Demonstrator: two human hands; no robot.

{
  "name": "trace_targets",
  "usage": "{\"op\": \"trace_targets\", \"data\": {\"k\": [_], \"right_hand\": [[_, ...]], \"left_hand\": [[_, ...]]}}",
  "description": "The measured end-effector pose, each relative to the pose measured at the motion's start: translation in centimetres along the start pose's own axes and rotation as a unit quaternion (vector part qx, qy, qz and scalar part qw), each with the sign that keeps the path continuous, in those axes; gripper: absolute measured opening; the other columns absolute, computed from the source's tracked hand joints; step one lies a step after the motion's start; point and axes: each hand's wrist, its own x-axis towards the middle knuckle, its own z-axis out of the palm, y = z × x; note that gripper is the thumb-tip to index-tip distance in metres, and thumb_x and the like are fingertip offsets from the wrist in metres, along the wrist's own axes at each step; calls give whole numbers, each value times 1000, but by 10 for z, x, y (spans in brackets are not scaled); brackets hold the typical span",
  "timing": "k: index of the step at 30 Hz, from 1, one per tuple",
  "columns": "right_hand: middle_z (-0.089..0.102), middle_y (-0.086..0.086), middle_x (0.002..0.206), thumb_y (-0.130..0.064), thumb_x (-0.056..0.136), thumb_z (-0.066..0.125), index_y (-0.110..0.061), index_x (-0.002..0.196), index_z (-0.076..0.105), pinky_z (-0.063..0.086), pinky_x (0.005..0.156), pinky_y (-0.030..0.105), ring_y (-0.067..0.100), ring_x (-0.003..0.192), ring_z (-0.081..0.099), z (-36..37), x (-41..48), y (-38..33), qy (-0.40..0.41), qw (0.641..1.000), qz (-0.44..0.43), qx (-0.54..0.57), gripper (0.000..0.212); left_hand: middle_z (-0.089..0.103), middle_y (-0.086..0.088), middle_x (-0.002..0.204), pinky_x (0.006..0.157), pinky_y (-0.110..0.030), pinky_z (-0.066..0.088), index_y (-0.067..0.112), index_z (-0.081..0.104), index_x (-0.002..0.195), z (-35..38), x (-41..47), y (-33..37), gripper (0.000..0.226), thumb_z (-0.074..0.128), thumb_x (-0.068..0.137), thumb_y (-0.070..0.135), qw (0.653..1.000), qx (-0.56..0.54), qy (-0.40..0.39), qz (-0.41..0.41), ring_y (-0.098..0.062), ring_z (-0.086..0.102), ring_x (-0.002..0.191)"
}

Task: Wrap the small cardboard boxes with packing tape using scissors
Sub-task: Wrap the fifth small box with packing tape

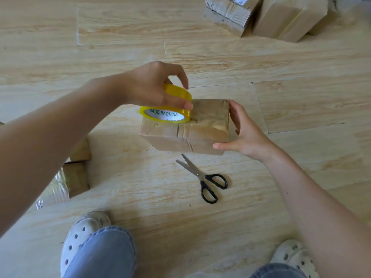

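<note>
Small cardboard box (192,127) on pale wood-plank floor (100,37), centre of view. Left hand (152,85) grips yellow tape roll (168,109) from above — roll rests on box top, left half. Right hand (241,131) cups box's right end, thumb on near side, fingers curled round far corner. Black-handled scissors (202,177) just in front of box, blades apart. More boxes (267,15) far right — others (74,173) beside left arm.

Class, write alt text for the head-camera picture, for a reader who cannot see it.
A left hand holds a yellow tape roll against the top of a small cardboard box, whose right end the right hand grips. Black-handled scissors lie on the wooden floor in front of it; more boxes sit top right and lower left.
</note>
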Motion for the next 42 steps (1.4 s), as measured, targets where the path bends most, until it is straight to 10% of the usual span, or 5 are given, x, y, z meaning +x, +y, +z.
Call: {"op": "trace_targets", "data": {"k": [10, 15, 22, 28, 42], "right_hand": [[51, 5, 109, -37, 85, 71, -7, 117, 47, 39, 66, 18, 17, 92, 54, 52, -43, 49, 267, 932, 34, -242, 51], [55, -7, 92, -53, 86, 62, -18, 101, 52, 33, 53, 19, 9, 74, 51, 80, -63, 71, -29, 923, 100, -371, 40], [56, 4, 109, -39, 94, 57, -7, 120, 50, 43, 64, 23, 17, 89, 56, 107, -66, 71, -22, 886, 114, -450, 42], [69, 2, 90, -21, 77, 77, -13, 94, 59, 57, 77, 39, 20, 84, 67, 83, -68, 71, -60, 973, 224, -17, 26], [54, 6, 76, -69, 59, 77, -12, 84, 56, 53, 68, 31, 16, 67, 52, 49, -46, 5, -183, 865, 143, 446, 66]], "left_hand": [[60, 18, 92, 54, -6, 36, 43, 66, 107, 21, 19, 14, 34, 67, 76, 57, 1000, 5, 13, 13, 8, 53, 74], [58, 21, 88, 59, -11, 37, 41, 67, 109, 20, 22, 16, 32, 67, 78, 52, 1000, 17, 8, 9, 8, 52, 75], [55, 20, 91, 60, -17, 37, 44, 66, 102, 14, 21, 9, 26, 67, 77, 50, 999, 40, -28, -24, 2, 51, 78], [53, 20, 94, 64, -19, 38, 41, 63, 107, 10, 22, 7, 23, 62, 85, 47, 995, 45, -79, -44, 0, 50, 82], [49, 23, 91, 63, -20, 34, 40, 64, 97, 11, 31, 17, 10, 61, 88, 40, 994, 36, -100, -27, 4, 46, 82]]}}
